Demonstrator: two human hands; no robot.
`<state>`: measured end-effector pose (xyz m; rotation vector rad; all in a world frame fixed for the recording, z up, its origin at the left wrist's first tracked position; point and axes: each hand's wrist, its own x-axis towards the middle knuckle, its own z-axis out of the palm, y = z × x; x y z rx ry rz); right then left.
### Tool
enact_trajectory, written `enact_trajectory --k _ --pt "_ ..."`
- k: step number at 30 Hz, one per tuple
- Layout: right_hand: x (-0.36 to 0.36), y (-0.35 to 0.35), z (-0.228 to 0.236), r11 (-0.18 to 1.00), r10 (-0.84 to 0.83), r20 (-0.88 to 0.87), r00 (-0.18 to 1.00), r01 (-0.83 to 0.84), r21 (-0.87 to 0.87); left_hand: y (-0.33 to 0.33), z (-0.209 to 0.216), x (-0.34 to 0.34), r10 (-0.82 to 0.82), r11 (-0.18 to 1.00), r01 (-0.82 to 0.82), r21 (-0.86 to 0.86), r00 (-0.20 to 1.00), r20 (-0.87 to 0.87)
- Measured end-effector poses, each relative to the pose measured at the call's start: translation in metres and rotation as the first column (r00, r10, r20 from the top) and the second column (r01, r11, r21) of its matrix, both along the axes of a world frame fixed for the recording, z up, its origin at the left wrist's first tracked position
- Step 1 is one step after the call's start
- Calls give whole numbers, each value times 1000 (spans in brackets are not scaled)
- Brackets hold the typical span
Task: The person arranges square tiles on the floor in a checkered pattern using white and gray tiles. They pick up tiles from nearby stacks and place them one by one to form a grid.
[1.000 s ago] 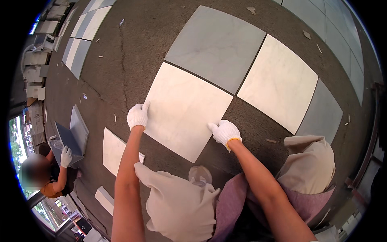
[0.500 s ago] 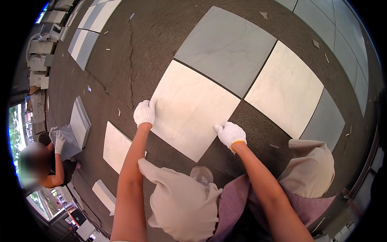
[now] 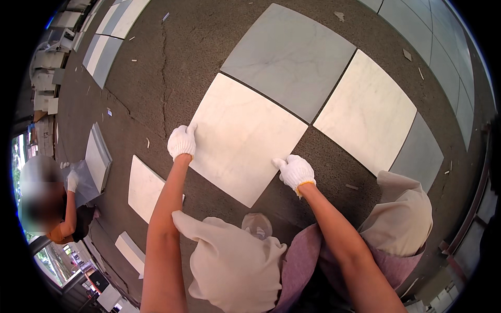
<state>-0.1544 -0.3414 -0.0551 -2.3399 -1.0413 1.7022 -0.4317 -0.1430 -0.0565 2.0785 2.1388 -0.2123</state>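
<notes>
A square white marble-look tile (image 3: pixel 245 138) lies on the dark floor before me, its far edge close against a grey tile (image 3: pixel 289 60). My left hand (image 3: pixel 182 142), in a white knit glove, grips its left edge with the thumb up by the rim. At the opposite edge my right hand (image 3: pixel 295 172), gloved alike, has its thumb against the tile and its fingers curled; the fingertips are mostly hidden. Another white tile (image 3: pixel 367 115) sits to the right, with a second grey tile (image 3: pixel 421 148) beyond it, partly behind my knee.
Loose white tiles (image 3: pixel 145 185) lie left of my left forearm. A co-worker (image 3: pixel 65 211) handles clear sheeting by a stack of tiles (image 3: pixel 99 159) at far left. Large grey panels (image 3: pixel 436 49) cover the upper right. Small scraps dot the cracked concrete floor (image 3: pixel 141 78).
The whole view has shifted slightly, so the tiles appear a little farther left and up. Both my hands keep their places at the white tile's edges. The co-worker's head and arms have moved.
</notes>
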Motion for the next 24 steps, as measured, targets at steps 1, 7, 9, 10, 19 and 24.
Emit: enact_trajectory --k 1,7,9,10,19,24 --pt "-1 -1 -3 1000 -20 -15 1000 20 4 0 0 0 7 1000 -7 -3 1000 -1" --pt "-4 -6 -9 998 -65 -15 998 65 20 2 -3 0 12 1000 -12 -2 1000 -9" --pt "-3 -6 -10 998 -62 -17 998 62 12 2 0 2 3 1000 -4 -23 1000 -16" --pt "-2 -6 -10 998 -59 -13 998 59 3 3 1 3 -5 999 4 -38 1000 -23" --pt "-3 -5 -17 997 -73 30 997 73 -15 13 24 9 -166 980 147 -131 976 -145" --pt "-6 5 9 984 -176 -55 983 173 -41 4 37 10 -135 966 141 219 990 -42"
